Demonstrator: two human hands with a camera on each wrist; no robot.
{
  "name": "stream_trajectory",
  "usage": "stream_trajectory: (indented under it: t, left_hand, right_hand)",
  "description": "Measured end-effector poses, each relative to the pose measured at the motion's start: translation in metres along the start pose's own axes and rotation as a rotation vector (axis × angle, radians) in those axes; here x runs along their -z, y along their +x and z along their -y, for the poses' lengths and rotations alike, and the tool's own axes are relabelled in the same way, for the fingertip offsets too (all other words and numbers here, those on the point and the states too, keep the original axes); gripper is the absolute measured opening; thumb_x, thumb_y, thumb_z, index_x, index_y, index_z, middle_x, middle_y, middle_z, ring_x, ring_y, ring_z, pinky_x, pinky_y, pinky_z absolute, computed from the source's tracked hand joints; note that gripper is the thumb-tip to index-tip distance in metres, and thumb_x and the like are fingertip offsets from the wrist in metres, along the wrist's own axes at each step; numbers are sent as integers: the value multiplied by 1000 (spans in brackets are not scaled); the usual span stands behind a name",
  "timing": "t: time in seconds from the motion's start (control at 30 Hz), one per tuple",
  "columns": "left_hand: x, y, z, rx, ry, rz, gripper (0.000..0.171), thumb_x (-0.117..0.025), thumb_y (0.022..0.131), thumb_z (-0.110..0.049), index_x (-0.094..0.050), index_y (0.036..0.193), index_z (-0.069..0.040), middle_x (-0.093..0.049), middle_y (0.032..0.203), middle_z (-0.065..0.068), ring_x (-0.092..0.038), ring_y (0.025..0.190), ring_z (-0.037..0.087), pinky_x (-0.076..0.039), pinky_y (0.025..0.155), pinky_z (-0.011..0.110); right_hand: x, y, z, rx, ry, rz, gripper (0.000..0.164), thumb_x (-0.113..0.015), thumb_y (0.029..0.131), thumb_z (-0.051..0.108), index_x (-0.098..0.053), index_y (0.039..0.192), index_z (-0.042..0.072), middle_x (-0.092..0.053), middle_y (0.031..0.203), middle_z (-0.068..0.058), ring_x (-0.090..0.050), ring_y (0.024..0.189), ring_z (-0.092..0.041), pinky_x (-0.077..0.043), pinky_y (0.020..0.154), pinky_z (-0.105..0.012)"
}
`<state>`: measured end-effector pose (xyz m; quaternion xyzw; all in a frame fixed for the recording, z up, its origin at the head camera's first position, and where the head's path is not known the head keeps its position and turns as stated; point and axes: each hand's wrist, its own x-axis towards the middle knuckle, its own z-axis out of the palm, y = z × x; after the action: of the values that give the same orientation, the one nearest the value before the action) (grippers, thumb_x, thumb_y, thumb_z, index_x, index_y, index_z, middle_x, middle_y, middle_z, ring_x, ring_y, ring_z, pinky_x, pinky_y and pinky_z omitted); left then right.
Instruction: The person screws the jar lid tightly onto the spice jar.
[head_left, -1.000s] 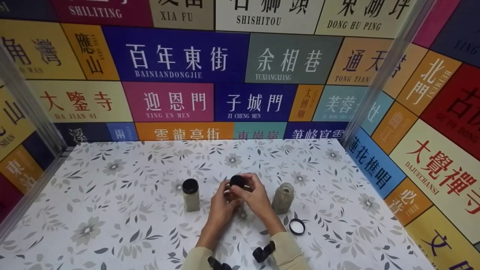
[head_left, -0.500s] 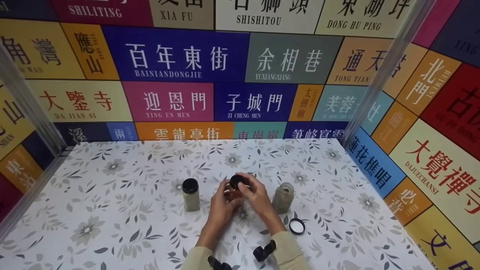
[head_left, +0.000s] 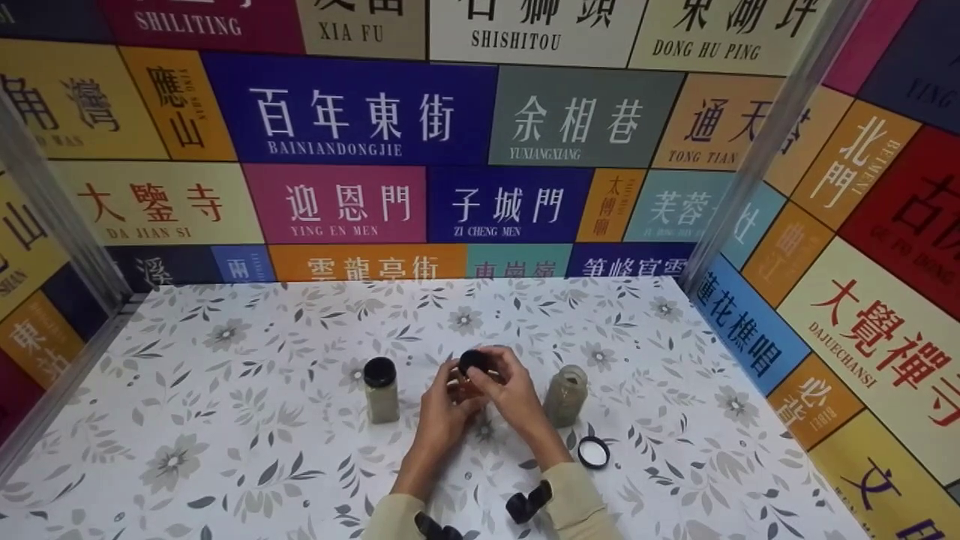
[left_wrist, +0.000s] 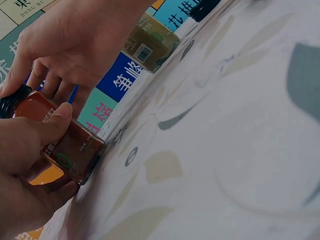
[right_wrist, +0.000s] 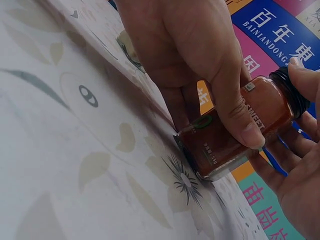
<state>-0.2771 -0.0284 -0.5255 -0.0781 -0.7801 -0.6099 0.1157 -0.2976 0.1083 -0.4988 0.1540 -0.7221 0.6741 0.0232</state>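
Between both hands, near the middle of the table, stands a small spice jar (right_wrist: 215,145) with reddish-brown contents and a printed label. Its base is at the tabletop. The left hand (head_left: 444,416) grips the jar's body, thumb across the label. At the top, the right hand (head_left: 519,390) pinches the black lid (head_left: 472,361) between thumb and fingers. The lid sits on the jar's neck. From the head view, the hands hide most of the jar's body.
A lidded jar (head_left: 382,403) with pale contents stands left of the hands. Right of them is an uncapped jar (head_left: 568,399), and a black lid (head_left: 595,453) lies white side up nearby. Sign-covered panels (head_left: 345,112) border the flower-patterned table (head_left: 285,360).
The right thumb and fingers have shifted around the lid, the thumb moving up its side and then back down. The jar and left hand stay in place.
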Motion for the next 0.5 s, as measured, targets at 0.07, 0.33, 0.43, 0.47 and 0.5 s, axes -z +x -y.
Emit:
stream_trajectory:
  t: [0.07,0.33,0.43,0.47,0.5]
  left_hand:
    - [0,0,0,2,-3,3,63,-82,80,-9,-52,135,-3,-66,119,22,-70,107,35,-59,86,35]
    - [0,0,1,9,-11,10,66,-82,80,-9,-51,138,-2,-65,122,25,-69,109,36,-59,87,39]
    - [0,0,1,11,-16,6,66,-82,79,-9,-51,138,-3,-65,123,25,-69,109,36,-59,86,39]
    - [0,0,1,9,-17,3,66,-82,79,-8,-51,137,-2,-65,123,25,-70,108,36,-59,86,38]
    - [0,0,1,8,-19,1,66,-82,79,-7,-51,137,-3,-65,123,25,-70,108,36,-59,85,37]
  right_hand:
    - [1,-1,1,13,-19,15,44,-63,98,16,-50,137,-3,-59,136,-25,-55,131,-37,-47,103,-25]
    - [5,-3,1,40,-23,67,46,-55,102,20,-50,144,2,-52,145,-25,-51,134,-36,-42,106,-19]
    - [5,-3,1,32,2,70,45,-56,100,18,-52,142,0,-53,142,-26,-53,131,-37,-45,103,-20]
    - [5,-2,1,31,13,68,45,-57,100,16,-52,141,-1,-54,141,-27,-53,130,-37,-46,103,-20]
    - [5,-2,0,35,19,69,45,-57,100,15,-51,141,-3,-54,140,-28,-53,130,-38,-47,102,-21]
